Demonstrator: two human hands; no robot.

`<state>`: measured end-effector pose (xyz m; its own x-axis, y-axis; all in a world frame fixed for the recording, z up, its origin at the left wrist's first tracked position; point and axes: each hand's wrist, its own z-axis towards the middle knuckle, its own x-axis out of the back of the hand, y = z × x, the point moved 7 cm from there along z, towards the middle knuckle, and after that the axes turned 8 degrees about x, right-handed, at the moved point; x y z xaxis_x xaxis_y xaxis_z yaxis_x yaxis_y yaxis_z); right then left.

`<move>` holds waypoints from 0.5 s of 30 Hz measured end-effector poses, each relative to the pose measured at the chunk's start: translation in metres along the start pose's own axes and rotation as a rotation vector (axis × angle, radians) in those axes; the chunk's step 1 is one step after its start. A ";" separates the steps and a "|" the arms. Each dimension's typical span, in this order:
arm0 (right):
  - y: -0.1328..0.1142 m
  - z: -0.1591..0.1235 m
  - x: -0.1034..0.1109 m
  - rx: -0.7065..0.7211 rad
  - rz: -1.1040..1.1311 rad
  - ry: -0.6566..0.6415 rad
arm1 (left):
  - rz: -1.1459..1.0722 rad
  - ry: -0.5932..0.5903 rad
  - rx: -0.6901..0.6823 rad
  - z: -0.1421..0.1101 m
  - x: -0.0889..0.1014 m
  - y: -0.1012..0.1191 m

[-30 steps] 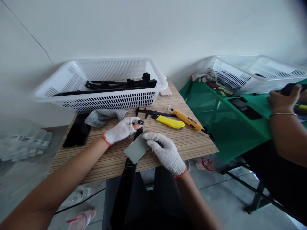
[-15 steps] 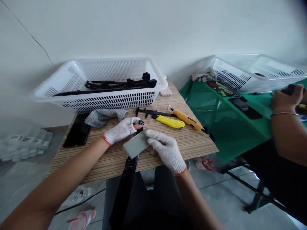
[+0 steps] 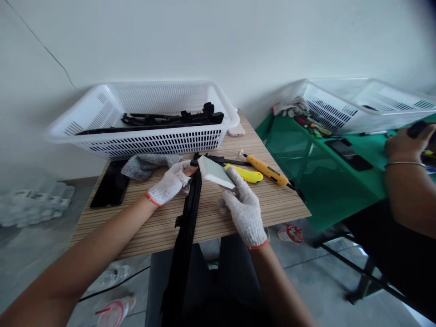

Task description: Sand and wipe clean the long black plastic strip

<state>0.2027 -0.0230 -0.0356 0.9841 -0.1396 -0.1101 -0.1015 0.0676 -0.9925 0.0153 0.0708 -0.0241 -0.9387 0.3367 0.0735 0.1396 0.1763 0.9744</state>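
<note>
Both my hands wear white knit gloves. My left hand (image 3: 170, 183) pinches the top end of a long black plastic strip (image 3: 186, 222) that runs from the wooden table (image 3: 272, 204) down over its front edge. My right hand (image 3: 242, 208) holds a flat grey block (image 3: 215, 172), lifted and tilted just right of the strip's top end, touching or close to it.
A white basket (image 3: 143, 119) with black parts stands at the back. A grey cloth (image 3: 146, 164), a black phone (image 3: 109, 183), a caliper, a yellow cutter (image 3: 245, 175) and a yellow-handled tool (image 3: 265, 169) lie nearby. Another person's arm (image 3: 407, 177) works at a green table on the right.
My right hand has lifted the grey block off the strip's middle and carried it up toward the strip's top end. My left hand has slid the strip slightly farther onto the table.
</note>
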 end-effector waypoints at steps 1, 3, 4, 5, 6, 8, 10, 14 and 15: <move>0.001 0.000 0.001 -0.009 0.014 0.016 | 0.009 0.015 -0.004 0.001 0.002 -0.002; -0.002 -0.001 -0.001 0.030 0.019 -0.029 | 0.029 0.040 -0.003 0.004 0.006 -0.007; -0.007 -0.001 -0.004 0.089 -0.001 -0.107 | 0.041 0.051 0.000 0.004 0.007 -0.009; -0.013 -0.002 -0.009 0.169 -0.030 -0.212 | 0.055 0.060 0.002 0.004 0.008 -0.010; -0.020 -0.005 -0.016 0.249 -0.061 -0.334 | 0.070 0.068 0.003 0.004 0.009 -0.010; -0.028 -0.012 -0.028 0.361 -0.140 -0.563 | 0.099 0.091 -0.008 0.001 0.010 -0.006; -0.026 -0.017 -0.037 0.361 -0.234 -0.700 | 0.114 0.140 -0.044 -0.003 0.012 0.001; -0.019 -0.025 -0.056 0.296 -0.217 -0.913 | 0.091 0.283 -0.151 -0.012 0.017 0.019; -0.018 -0.030 -0.062 0.284 -0.176 -0.999 | 0.080 0.312 -0.170 -0.013 0.018 0.022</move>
<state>0.1391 -0.0456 -0.0126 0.6677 0.6992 0.2556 -0.0349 0.3724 -0.9274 -0.0025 0.0684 0.0014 -0.9816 0.0405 0.1863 0.1863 -0.0045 0.9825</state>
